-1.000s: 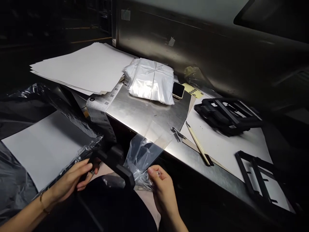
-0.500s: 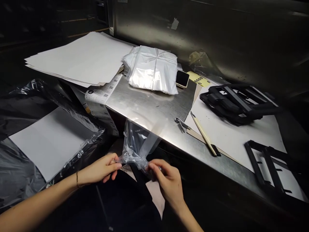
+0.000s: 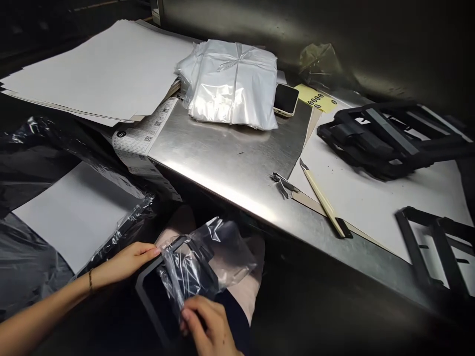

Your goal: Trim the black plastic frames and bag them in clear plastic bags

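A black rectangular plastic frame point(image 3: 150, 301) sits partly inside a clear plastic bag point(image 3: 195, 259), just below the front edge of the stainless-steel surface point(image 3: 230, 168). The right hand's point(image 3: 208, 324) fingers point(image 3: 193, 312) curl together, pinching bag against frame. The left hand's point(image 3: 126, 262) fingers point(image 3: 146, 253) lie together at the bag's edge; whether they grip, I cannot tell.

Black plastic frame point(image 3: 148, 304): moved from bare in the hands to lower centre of the view, its upper part now sleeved in the clear plastic bag point(image 3: 195, 262), which earlier hung gathered between the hands. Left hand point(image 3: 128, 262): grip released, fingers now extended just beside the bag. Right hand point(image 3: 206, 321): shifted lower, now pressing the bag against the frame.
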`<state>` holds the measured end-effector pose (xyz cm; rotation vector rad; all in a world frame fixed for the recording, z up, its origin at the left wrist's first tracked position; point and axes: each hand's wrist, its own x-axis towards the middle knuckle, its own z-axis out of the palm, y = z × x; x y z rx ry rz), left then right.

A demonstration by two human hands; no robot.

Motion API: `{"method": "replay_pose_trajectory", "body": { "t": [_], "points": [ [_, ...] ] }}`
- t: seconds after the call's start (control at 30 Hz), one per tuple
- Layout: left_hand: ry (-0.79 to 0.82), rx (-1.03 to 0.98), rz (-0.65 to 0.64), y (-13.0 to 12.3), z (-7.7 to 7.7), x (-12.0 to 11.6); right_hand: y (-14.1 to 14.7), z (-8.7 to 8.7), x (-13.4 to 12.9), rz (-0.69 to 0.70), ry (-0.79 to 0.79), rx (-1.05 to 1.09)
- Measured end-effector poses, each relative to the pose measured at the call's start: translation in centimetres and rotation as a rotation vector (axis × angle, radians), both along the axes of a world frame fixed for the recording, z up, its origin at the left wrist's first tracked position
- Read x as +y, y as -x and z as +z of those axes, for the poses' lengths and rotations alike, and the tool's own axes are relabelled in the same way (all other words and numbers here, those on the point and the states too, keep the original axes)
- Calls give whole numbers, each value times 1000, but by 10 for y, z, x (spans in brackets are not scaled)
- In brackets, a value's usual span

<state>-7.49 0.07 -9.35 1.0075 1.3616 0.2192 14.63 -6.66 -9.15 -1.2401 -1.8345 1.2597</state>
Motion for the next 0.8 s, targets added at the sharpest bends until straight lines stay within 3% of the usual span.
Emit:
{"method": "replay_pose_trajectory", "body": {
  "t": [0.1,0.17,0.33,0.43,0.5,0.57,0.63,0.7,0.8],
  "points": [
    [5,31,19,-1,-7,9,-10,9,40,-68,28,-8],
    [8,31,53,-7,-4,17,-20,13,66,-117,2,-24],
    [62,-159,189,-22,32,30,-41,38,106,-189,-151,-74],
    [324,-446,214,-25,42,28,-39,60,105,-83,-239,7],
    [532,-628,253,-28,32,30,-26,64,97,113,-275,92],
    [654,-740,347,-34,14,35,-8,55,85,289,-266,154],
    [682,-794,480,-42,-5,41,6,37,72,352,-208,185],
    [669,-829,636,-48,-17,45,8,18,61,300,-124,199],
    [659,-911,816,-46,-17,37,-12,2,48,76,66,223]
  ]
}}
